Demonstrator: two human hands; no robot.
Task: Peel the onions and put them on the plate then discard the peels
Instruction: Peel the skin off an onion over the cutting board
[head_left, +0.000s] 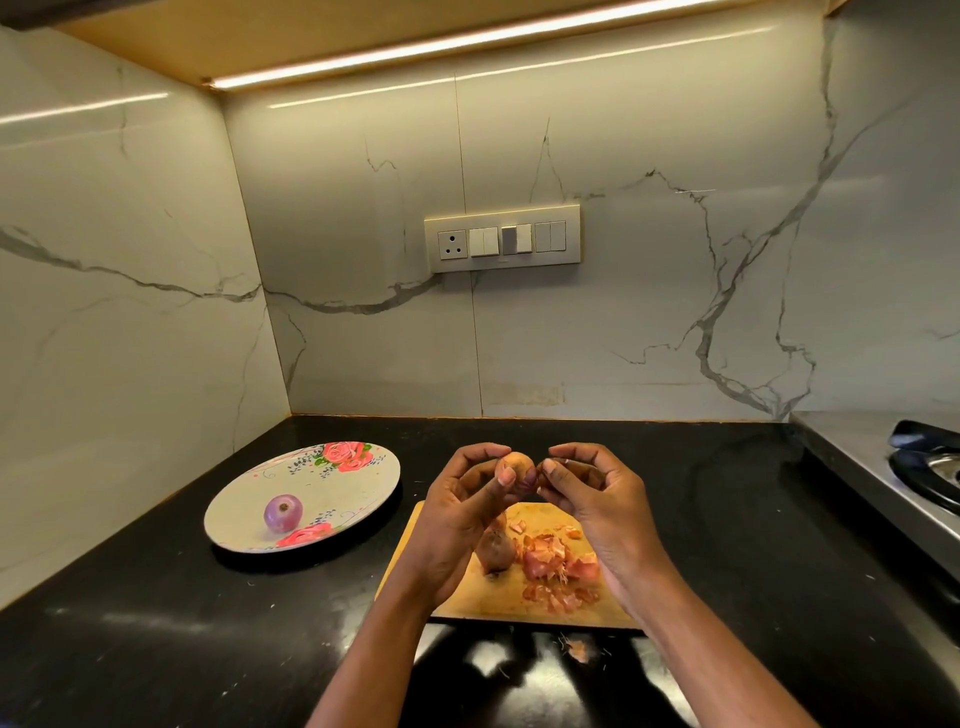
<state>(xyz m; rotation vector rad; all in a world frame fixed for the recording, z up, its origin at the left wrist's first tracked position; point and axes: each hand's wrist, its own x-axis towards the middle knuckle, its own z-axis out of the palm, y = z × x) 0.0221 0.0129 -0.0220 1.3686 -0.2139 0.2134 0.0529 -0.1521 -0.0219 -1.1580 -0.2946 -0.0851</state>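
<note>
My left hand (467, 499) holds a small brown-skinned onion (515, 463) up above the wooden cutting board (467, 597), fingers curled round it. My right hand (587, 493) pinches a bit of peel at the onion's right side. On the board lie an unpeeled onion (496, 552) and a heap of reddish peels (558, 566). One peeled purple onion (282, 513) sits on the floral plate (332, 483) to the left.
The black counter (156, 597) runs into a marble corner at the back and left. A steel stove (893, 467) with a burner stands at the right edge. A scrap of peel (578, 649) lies on the counter in front of the board.
</note>
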